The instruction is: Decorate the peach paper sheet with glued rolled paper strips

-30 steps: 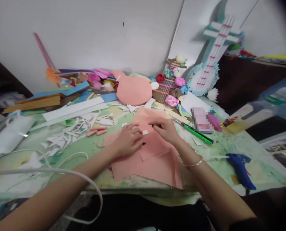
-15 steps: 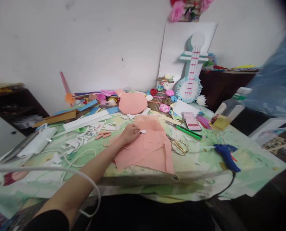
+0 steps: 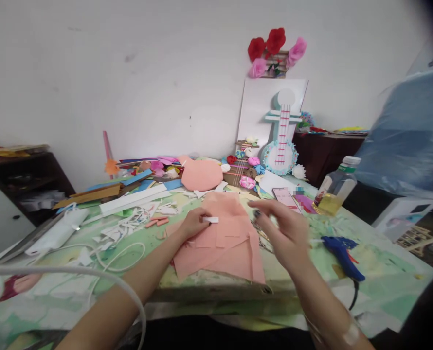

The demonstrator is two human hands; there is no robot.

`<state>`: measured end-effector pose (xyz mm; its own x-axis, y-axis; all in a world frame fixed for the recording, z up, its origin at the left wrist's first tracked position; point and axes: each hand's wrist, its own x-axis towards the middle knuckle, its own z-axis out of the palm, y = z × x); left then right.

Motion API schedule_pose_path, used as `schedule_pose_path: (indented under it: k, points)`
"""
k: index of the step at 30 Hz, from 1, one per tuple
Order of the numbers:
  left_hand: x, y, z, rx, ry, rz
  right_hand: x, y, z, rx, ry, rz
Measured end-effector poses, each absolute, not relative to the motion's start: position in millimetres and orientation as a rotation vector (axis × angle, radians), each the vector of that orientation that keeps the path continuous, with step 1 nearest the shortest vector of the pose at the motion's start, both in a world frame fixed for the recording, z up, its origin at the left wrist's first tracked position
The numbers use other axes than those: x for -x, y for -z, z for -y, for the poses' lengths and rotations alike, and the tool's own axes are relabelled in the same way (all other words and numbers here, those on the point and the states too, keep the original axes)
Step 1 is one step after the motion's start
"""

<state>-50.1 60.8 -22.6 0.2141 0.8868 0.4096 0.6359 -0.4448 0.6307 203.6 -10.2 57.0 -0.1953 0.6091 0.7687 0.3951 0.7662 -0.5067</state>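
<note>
My left hand (image 3: 192,224) rests on a stack of pink paper sheets (image 3: 224,243) in the middle of the table and pinches a small white paper strip (image 3: 211,219) between its fingertips. My right hand (image 3: 284,233) hovers above the right side of the pink sheets, a little blurred, its fingers spread and holding nothing. Scissors lie partly hidden under that hand.
A blue glue gun (image 3: 342,250) lies to the right, with a phone (image 3: 285,198) and a bottle of yellow liquid (image 3: 335,192) behind it. White paper scraps (image 3: 125,224) and a white cable (image 3: 92,272) lie to the left. Paper flowers and a paper guitar (image 3: 280,141) stand at the back.
The view has tilted upward. My right hand, out of view half a second ago, has come back over the pink sheets with fingers spread. My left hand keeps the white strip.
</note>
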Motion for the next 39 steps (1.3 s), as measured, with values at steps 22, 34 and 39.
schedule_pose_path:
  k: [22, 34, 39]
  points:
    - [36.5, 9.2, -46.2, -1.714, -1.155, -1.071, -163.5, 19.0, -77.5, 0.936, -1.011, 2.056]
    - [35.1, 11.7, -45.8, -1.562, -1.118, -1.013, -161.4, 25.6, -78.6, 0.863, -1.113, 1.951]
    - [32.9, 10.4, -42.4, -1.402, -1.119, -0.945, -159.4, 23.2, -72.1, 0.787, -1.063, 1.904]
